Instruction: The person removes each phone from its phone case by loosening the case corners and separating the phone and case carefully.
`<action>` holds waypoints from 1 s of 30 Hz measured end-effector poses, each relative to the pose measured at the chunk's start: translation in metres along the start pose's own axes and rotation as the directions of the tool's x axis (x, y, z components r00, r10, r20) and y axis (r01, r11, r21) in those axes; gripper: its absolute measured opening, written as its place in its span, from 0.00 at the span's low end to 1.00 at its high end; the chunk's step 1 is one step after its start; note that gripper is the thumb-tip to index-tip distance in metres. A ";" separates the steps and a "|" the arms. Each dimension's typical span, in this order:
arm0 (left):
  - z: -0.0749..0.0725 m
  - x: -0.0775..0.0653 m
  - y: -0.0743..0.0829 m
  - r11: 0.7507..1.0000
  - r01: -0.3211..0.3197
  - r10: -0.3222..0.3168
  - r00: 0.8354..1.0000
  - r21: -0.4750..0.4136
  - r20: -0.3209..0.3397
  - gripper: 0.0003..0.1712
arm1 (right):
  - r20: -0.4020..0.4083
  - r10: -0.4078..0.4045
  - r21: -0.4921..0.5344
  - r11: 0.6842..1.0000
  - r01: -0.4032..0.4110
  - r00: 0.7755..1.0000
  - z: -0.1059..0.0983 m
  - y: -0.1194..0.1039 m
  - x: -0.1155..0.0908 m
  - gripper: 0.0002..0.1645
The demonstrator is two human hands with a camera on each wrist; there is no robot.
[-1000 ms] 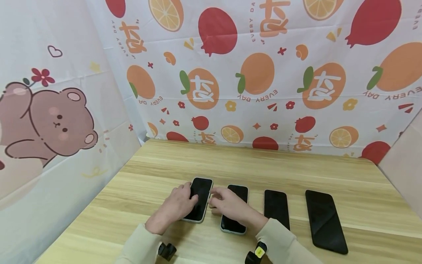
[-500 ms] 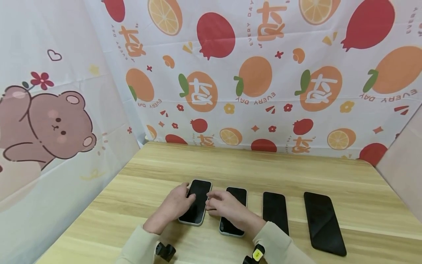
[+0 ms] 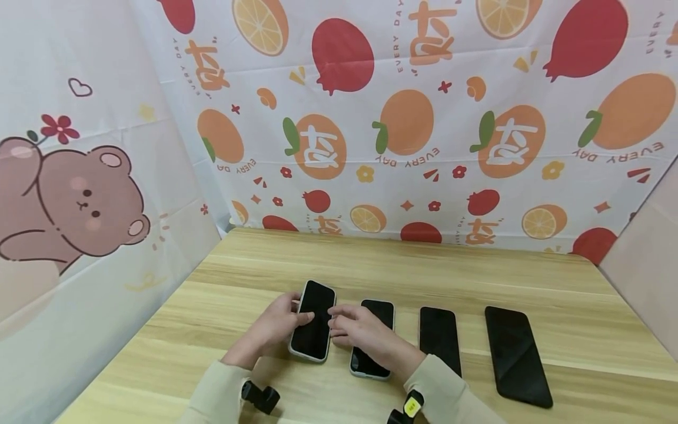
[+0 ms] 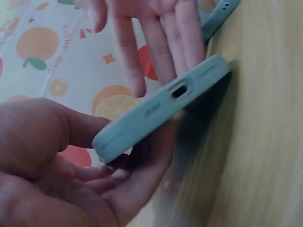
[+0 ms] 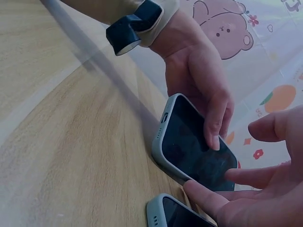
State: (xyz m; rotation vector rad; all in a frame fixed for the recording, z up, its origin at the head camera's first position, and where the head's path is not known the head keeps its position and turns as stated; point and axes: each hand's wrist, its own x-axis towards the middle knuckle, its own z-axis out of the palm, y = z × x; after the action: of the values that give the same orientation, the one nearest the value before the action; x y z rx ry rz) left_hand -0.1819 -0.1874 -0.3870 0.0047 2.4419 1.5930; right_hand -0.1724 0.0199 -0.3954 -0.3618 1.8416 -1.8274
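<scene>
In the head view my left hand (image 3: 276,323) grips the leftmost smartphone (image 3: 309,338) by its left edge, thumb on the dark screen. The left wrist view shows the fingers curled under its pale blue-green case (image 4: 125,130); the phone is tilted, its left side raised off the wood. My right hand (image 3: 368,337) is at the phone's right edge with fingers extended. In the right wrist view those fingertips (image 5: 201,194) touch the edge and the thumb stands apart. Beneath the right hand lies a second cased smartphone (image 3: 365,362), partly covered.
Two more dark phones lie to the right: a smaller one (image 3: 441,338) partly behind the right sleeve, and a larger black one (image 3: 519,356). All are on a wooden table (image 3: 402,265). A fruit-print cloth (image 3: 365,141) hangs behind, and a bear-print cloth (image 3: 95,200) at the left.
The leftmost phone was flat on the table; now my left hand has its fingers under it and has tipped it up. My right hand stays near its right edge.
</scene>
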 end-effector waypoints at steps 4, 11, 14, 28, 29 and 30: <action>-0.001 -0.001 0.000 0.996 0.056 -0.056 0.998 -0.065 0.001 0.24 | 0.009 -0.009 0.006 1.000 0.009 1.000 0.000 0.000 -0.001 0.31; -0.003 0.000 0.001 0.990 0.051 -0.053 0.999 -0.130 -0.009 0.26 | -0.012 -0.010 -0.029 1.000 0.010 1.000 -0.004 -0.004 -0.003 0.29; -0.004 0.002 0.004 0.983 0.042 -0.042 0.999 -0.181 0.007 0.27 | -0.021 -0.020 -0.037 0.999 0.020 1.000 -0.008 -0.007 -0.006 0.28; 0.005 0.010 0.022 0.945 0.022 0.020 0.992 -0.327 0.124 0.38 | -0.048 -0.104 0.053 0.993 0.106 0.993 -0.034 -0.014 -0.020 0.30; 0.006 0.011 0.023 0.944 0.024 0.021 0.991 -0.329 0.133 0.38 | -0.051 -0.106 0.057 0.992 0.109 0.993 -0.036 -0.014 -0.021 0.30; 0.008 0.011 0.025 0.943 0.025 0.024 0.990 -0.333 0.142 0.39 | -0.054 -0.107 0.058 0.992 0.111 0.993 -0.038 -0.014 -0.022 0.31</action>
State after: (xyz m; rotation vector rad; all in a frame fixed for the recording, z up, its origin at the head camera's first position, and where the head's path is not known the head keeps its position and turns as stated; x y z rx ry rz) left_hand -0.1942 -0.1687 -0.3690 0.0610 2.0382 1.9147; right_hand -0.1769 0.0629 -0.3795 -0.4046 1.8274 -1.9783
